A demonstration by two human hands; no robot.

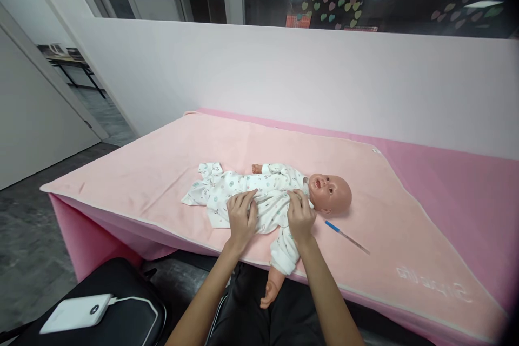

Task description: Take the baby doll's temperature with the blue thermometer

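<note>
A baby doll (330, 193) lies on its back on a pale pink blanket (158, 157), its bare head to the right. It wears a white printed baby outfit (233, 184). My left hand (242, 217) is closed on the outfit's fabric near the doll's waist. Up by the collar, my right hand (300, 213) also has its fingers closed on the cloth of the outfit. Between the two hands the fabric is bunched in folds. One doll arm (272, 286) hangs over the near edge of the table; the fingertips of my hands are partly hidden.
A thin stick with a blue end (346, 237) lies right of the doll, below its head. A white power bank (75, 313) with a cable rests on a black chair (121, 281) at lower left. Behind the table stands a white wall (284, 75) with a window above.
</note>
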